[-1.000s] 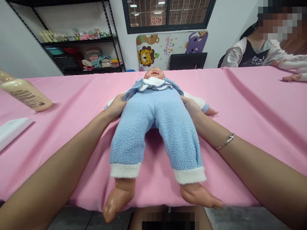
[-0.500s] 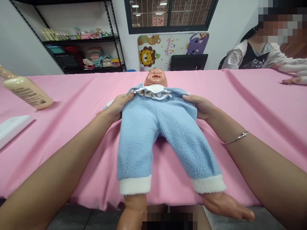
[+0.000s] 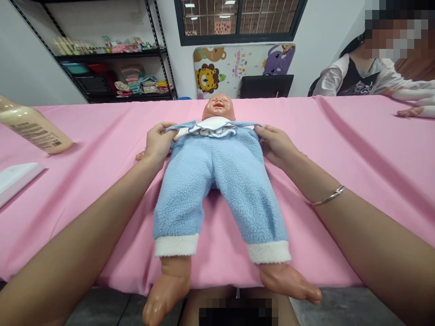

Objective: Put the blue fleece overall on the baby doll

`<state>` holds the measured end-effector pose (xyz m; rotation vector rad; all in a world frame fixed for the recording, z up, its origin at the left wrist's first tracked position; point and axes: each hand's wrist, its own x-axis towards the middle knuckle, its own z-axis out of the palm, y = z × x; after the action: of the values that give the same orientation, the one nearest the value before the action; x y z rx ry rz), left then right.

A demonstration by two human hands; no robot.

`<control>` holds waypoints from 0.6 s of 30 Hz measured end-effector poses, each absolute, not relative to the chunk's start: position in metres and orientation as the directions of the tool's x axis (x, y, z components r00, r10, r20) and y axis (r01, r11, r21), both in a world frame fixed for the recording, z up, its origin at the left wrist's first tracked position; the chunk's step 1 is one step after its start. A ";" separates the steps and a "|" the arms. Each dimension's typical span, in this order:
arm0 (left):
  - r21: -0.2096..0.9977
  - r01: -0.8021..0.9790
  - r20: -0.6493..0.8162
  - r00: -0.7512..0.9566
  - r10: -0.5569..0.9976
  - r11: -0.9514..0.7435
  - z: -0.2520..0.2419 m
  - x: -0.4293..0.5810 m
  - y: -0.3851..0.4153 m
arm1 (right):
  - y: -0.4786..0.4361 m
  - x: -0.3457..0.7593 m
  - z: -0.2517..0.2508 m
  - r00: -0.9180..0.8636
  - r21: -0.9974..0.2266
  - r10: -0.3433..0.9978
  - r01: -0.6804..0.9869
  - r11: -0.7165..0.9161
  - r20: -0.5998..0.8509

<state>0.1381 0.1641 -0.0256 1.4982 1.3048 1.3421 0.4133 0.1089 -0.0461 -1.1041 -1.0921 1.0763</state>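
A baby doll point(image 3: 218, 107) lies on its back on the pink tablecloth point(image 3: 102, 136), head away from me, bare feet over the near edge. It wears fluffy light-blue trousers point(image 3: 217, 185) with white cuffs and a white top. My left hand point(image 3: 157, 143) is closed on the trousers' waistband at the doll's left side in view. My right hand point(image 3: 276, 144) is closed on the waistband at the other side. A thin bracelet point(image 3: 328, 197) circles my right wrist.
A cream lotion bottle point(image 3: 34, 129) lies at the far left, with a flat white object point(image 3: 15, 179) nearer me. Another person point(image 3: 374, 72) sits at the back right, a hand point(image 3: 409, 111) resting on the cloth. Black shelves point(image 3: 112, 68) and a cartoon mat point(image 3: 238, 68) stand behind.
Both hands have drawn the waistband higher up the doll's body, from the hips to the chest. The doll shifted toward me, then back, and its feet again hang over the edge.
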 end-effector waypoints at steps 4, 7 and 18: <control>0.903 0.248 0.352 0.034 0.935 -0.349 -0.017 0.140 0.158 | 0.106 0.421 -0.033 0.111 -0.966 0.991 -0.237 0.105 0.080; 0.752 0.421 0.510 0.116 0.853 -0.507 -0.015 0.144 0.148 | 0.107 0.422 -0.023 0.141 -0.952 0.988 -0.291 0.098 0.058; 0.462 0.676 0.589 0.249 0.769 -0.573 -0.019 0.164 0.124 | 0.132 0.373 0.034 0.378 -0.888 0.901 0.460 0.015 0.211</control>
<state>0.1640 0.1238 -0.0193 2.3906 1.3897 1.2328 0.3728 0.1319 0.0336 -1.6123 -1.2385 0.5393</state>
